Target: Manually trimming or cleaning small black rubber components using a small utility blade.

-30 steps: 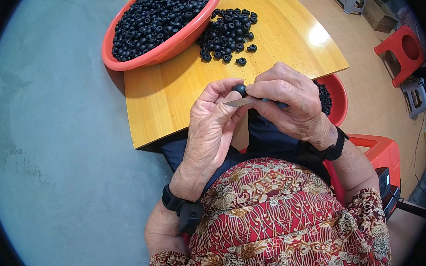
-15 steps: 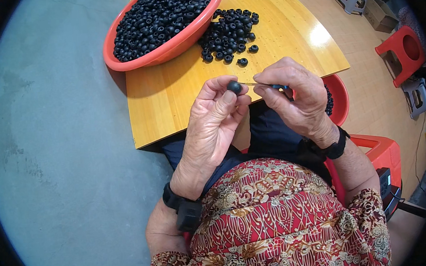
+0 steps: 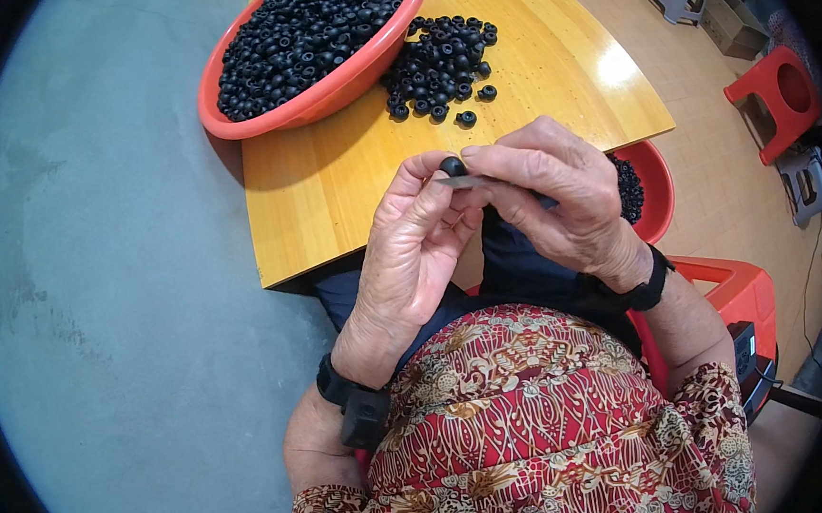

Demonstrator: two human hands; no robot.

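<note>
Black rubber ring (image 3: 452,166) sits in my left hand (image 3: 411,256) grip, mid-frame. My right hand (image 3: 559,198), apart a moment ago, brings its thin blade (image 3: 468,182) back to trim it.

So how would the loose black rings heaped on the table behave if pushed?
The rings look small and rounded, so they would probably scatter and some roll on the glossy table. They seem light: the left hand pinches one with fingertips alone. The matte surface suggests rubber, likely grippy rather than slippery.
</note>
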